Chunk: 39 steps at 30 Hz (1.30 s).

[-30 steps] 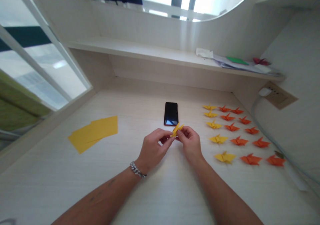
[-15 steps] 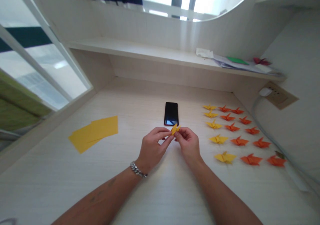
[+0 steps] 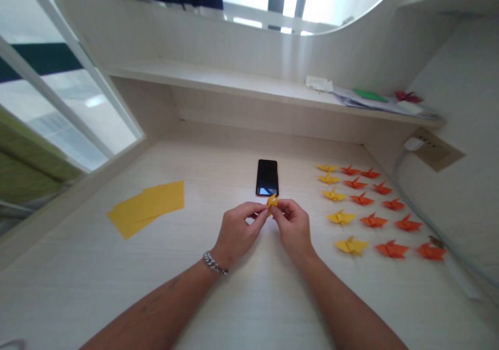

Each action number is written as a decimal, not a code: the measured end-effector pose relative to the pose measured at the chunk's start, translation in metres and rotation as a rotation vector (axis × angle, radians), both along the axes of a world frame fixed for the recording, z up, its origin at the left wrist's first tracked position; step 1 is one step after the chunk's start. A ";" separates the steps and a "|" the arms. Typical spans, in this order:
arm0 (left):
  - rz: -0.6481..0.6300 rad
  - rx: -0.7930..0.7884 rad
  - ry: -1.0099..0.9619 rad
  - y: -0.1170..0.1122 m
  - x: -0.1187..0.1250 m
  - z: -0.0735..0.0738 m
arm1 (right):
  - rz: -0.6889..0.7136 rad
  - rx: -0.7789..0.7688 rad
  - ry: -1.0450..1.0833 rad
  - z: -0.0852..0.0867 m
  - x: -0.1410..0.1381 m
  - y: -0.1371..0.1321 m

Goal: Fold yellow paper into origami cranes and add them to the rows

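A small folded yellow paper crane [image 3: 272, 201] is pinched between my two hands over the middle of the desk. My left hand [image 3: 240, 229], with a silver chain bracelet on its wrist, grips the left side by thumb and fingertips. From the other side, the thumb and bent fingers of my right hand [image 3: 292, 225] are closed on it. The fingers cover part of the paper. Just beyond lies a black phone [image 3: 267, 176], flat on the desk. Yellow paper cranes [image 3: 341, 217] stand in a column to the right, beside two columns of orange paper cranes [image 3: 373, 219].
Overlapping yellow paper sheets [image 3: 150, 204] lie at the left of the desk [image 3: 218, 152]. A shelf [image 3: 234, 82] runs across the back, with papers [image 3: 351, 98] at its right. A grey cable [image 3: 413, 210] hangs from the wall socket [image 3: 438, 147] down the right side.
The yellow crane has turned a little in my fingers, and its right tip now sits behind my right fingers. My right thumb has shifted slightly left onto the paper.
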<state>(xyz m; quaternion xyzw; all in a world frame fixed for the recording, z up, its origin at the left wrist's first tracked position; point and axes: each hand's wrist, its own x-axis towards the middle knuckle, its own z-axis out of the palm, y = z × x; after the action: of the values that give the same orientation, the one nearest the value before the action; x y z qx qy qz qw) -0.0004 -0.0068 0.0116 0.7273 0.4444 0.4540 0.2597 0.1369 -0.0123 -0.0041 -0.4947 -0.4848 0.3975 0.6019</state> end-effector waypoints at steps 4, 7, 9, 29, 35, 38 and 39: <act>-0.008 -0.080 -0.027 0.003 0.000 -0.002 | -0.018 0.010 -0.053 0.000 0.001 -0.001; 0.000 -0.152 -0.115 0.008 -0.001 -0.006 | -0.009 0.003 -0.089 -0.001 0.002 -0.001; -0.020 -0.203 -0.203 0.010 -0.001 -0.009 | 0.007 -0.003 -0.100 -0.001 0.002 -0.001; -0.192 -0.505 -0.487 0.011 0.004 -0.012 | 0.072 -0.105 0.038 -0.008 0.007 0.007; -0.175 -0.521 -0.444 0.011 0.004 -0.012 | 0.103 -0.117 0.045 -0.011 0.009 0.009; -0.200 -0.531 -0.431 0.011 0.003 -0.015 | 0.088 -0.132 0.031 -0.012 0.009 0.010; -0.209 -0.538 -0.433 0.011 0.004 -0.016 | 0.083 -0.134 0.027 -0.011 0.009 0.010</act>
<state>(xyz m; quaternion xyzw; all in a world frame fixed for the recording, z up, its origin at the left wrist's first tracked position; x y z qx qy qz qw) 0.0031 0.0044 -0.0042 0.5614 0.4060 0.4355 0.5748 0.1463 -0.0022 -0.0155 -0.5081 -0.4689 0.4603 0.5569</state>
